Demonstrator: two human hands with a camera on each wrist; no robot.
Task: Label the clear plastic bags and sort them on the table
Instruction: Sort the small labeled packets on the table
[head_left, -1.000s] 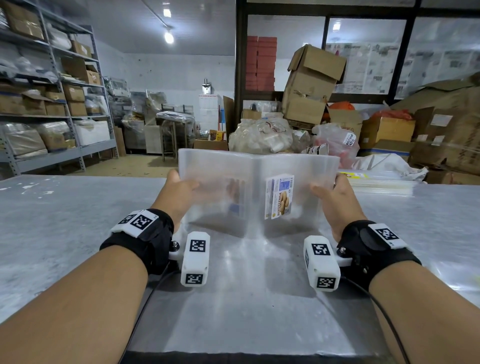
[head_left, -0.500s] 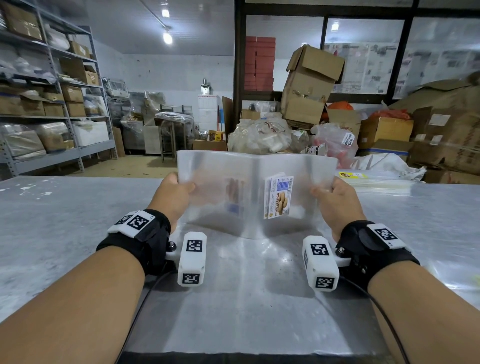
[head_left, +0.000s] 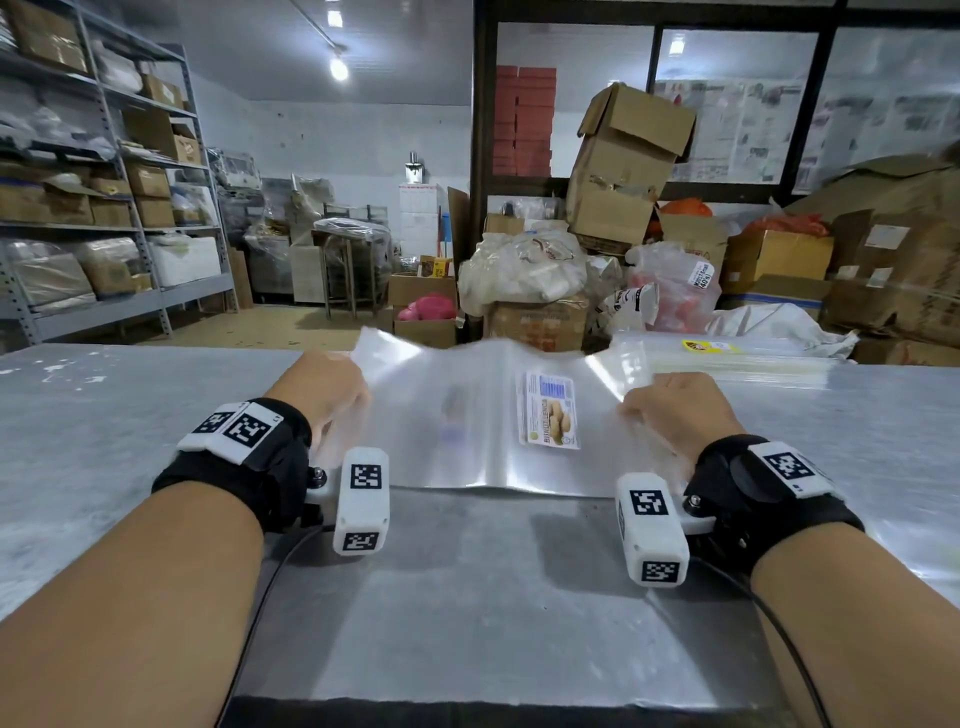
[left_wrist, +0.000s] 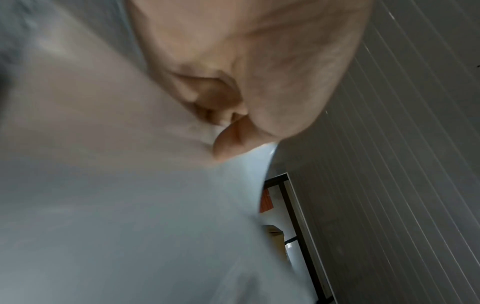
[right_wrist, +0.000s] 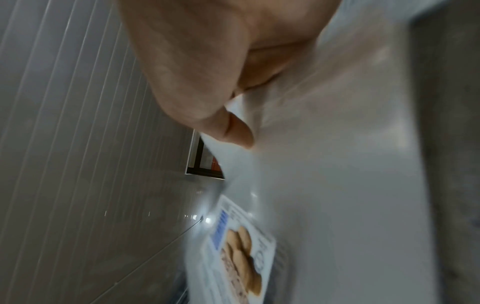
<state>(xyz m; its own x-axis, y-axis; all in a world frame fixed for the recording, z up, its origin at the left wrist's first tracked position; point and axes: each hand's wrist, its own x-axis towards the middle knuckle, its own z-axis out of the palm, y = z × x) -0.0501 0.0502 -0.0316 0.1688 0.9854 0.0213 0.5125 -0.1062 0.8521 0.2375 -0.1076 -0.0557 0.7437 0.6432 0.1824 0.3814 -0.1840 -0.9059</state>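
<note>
Near the table's (head_left: 130, 441) middle, left hand (head_left: 317, 387) and right hand (head_left: 675, 410) each pinch a side of the bag (head_left: 467, 415), likely keeping its label (head_left: 549, 410) flat and face up.

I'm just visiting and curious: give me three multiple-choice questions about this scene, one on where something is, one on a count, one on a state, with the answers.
1. Where on the clear plastic bag is the printed label?
A. Right of its middle crease
B. At its left edge
C. On the table, off the bag

2. How many hands hold the bag?
A. None
B. One
C. Two

3. How is the bag held?
A. Rolled into a tube
B. Spread wide, its near edge low by the table
C. Crumpled into a ball

Answers:
1. A, the biscuit label sits right of the crease in the head view.
2. C, the left hand grips the left edge, the right hand the right edge.
3. B, the film stretches flat between both hands, though it is blurred.
</note>
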